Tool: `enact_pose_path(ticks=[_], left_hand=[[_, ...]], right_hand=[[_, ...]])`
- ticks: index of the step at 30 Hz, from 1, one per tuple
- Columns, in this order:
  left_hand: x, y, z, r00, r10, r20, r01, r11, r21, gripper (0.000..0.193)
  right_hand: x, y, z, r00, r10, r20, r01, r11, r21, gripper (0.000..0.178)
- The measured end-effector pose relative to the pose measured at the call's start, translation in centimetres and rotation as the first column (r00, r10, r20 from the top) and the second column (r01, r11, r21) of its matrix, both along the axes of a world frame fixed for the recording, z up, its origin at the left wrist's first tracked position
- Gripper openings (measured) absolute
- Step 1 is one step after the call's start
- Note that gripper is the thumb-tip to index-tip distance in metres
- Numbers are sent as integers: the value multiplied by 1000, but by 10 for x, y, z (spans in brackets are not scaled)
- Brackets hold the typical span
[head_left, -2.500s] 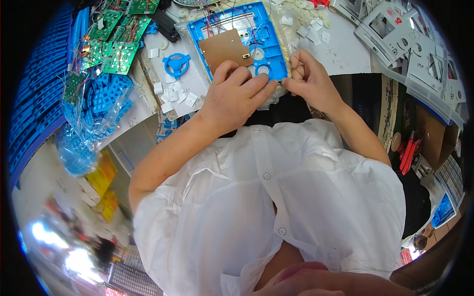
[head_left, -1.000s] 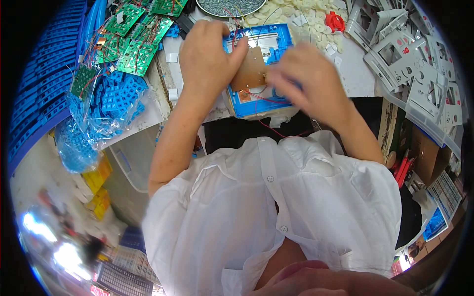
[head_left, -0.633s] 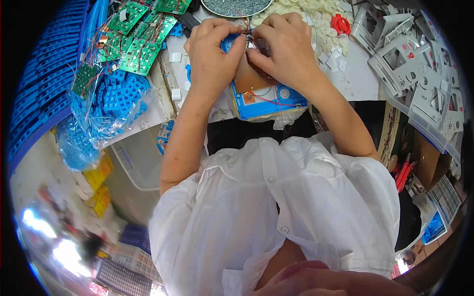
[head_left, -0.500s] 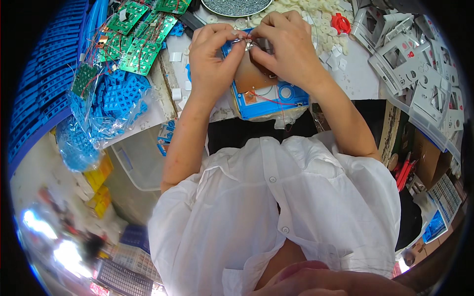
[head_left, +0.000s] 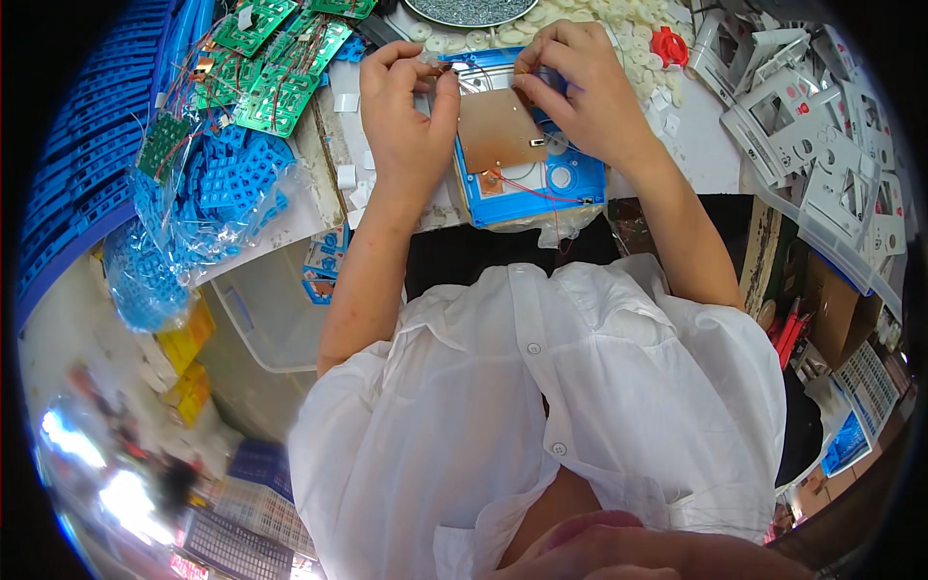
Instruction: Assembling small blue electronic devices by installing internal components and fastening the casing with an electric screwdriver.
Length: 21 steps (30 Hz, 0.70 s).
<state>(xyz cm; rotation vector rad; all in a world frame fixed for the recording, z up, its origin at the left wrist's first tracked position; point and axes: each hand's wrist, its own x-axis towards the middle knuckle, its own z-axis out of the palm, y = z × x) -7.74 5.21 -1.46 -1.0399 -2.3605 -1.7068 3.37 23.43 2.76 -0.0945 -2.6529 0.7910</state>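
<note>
A blue plastic housing (head_left: 527, 205) lies before me at the table's near edge. On it rests a brown circuit board (head_left: 498, 130), its plain side up, and thin red wires (head_left: 541, 195) run across the housing's near part. My left hand (head_left: 406, 116) is at the board's far left corner, thumb and forefinger closed around a small dark piece too tiny to name. To the right, my right hand (head_left: 585, 92) pinches thumb and forefinger together over the board's far right corner. Whatever those fingertips hold is hidden.
Green circuit boards (head_left: 280, 92) with wires pile up at the left, above a bag of blue keypad parts (head_left: 232, 184). A round dish of small metal bits (head_left: 474, 8) and scattered cream discs (head_left: 628, 48) lie beyond. White panels (head_left: 802, 126) fill a clear bin at right, near a red ring-shaped part (head_left: 668, 46).
My hands have drawn apart from their shared spot at the board's far edge, the left going left and the right going right. More of the brown board now shows.
</note>
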Motion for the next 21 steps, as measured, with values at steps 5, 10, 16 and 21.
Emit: enact_pose_path(ticks=[5,10,16,21], left_hand=[[14,3,20,951,139,-277,-128,990,58,38],[21,-18,23,829,-478,-291,364,856,-367,49],[25,-32,33,774,-579,-257,349,729,-589,55],[28,-28,42,754,-591,-285,309,703,-641,60]], right_hand=[[16,-7,5,982,85,-168,-67,991,113,17],[25,-22,4,964,238,-123,-223,967,123,30],[20,5,45,827,556,86,-556,831,-19,28],[-41,24,29,965,233,121,-221,970,-103,29]])
